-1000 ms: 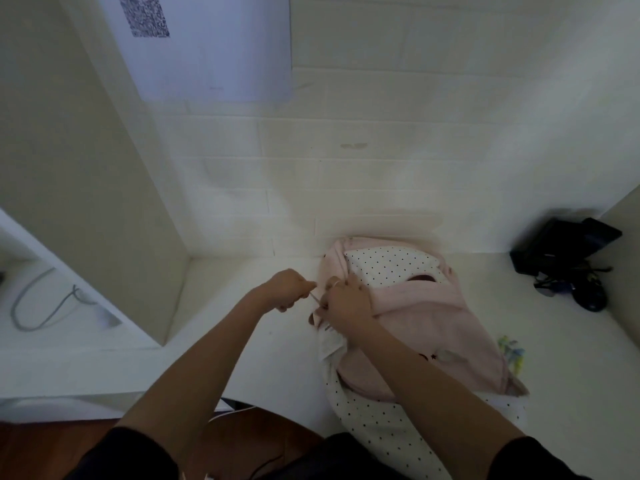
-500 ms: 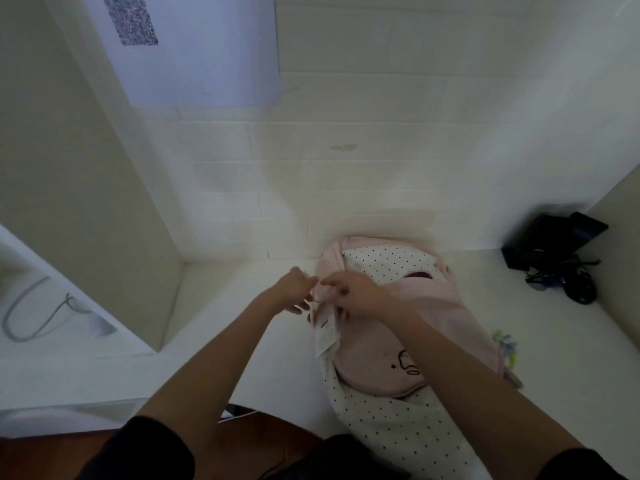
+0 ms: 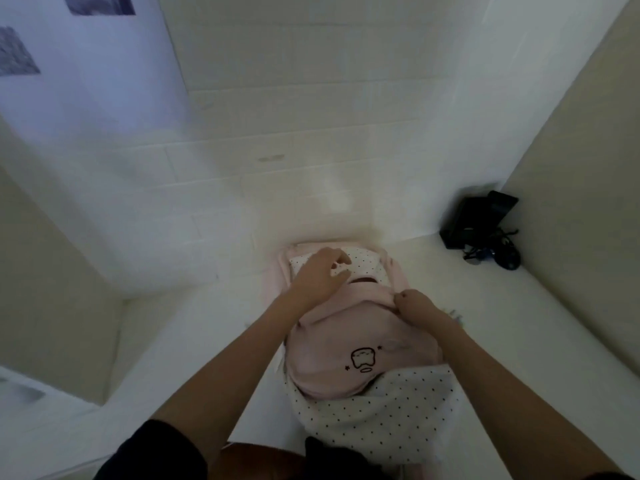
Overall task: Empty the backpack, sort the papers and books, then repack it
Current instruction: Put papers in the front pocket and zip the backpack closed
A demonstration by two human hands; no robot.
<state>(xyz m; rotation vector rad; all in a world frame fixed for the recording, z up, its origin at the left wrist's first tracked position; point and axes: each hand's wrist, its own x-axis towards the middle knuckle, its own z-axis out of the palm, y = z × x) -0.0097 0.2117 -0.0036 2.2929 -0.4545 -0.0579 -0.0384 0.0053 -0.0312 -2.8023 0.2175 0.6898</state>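
the pink backpack (image 3: 360, 344) lies at the centre of the frame on a white desk (image 3: 540, 341), its dotted lining showing at the top and bottom. the left hand (image 3: 320, 275) rests on the dotted upper part with fingers spread and relaxed. the right hand (image 3: 414, 304) pinches the pink flap's edge, right of centre. a black device (image 3: 479, 221) with tangled cables sits in the right corner against the wall.
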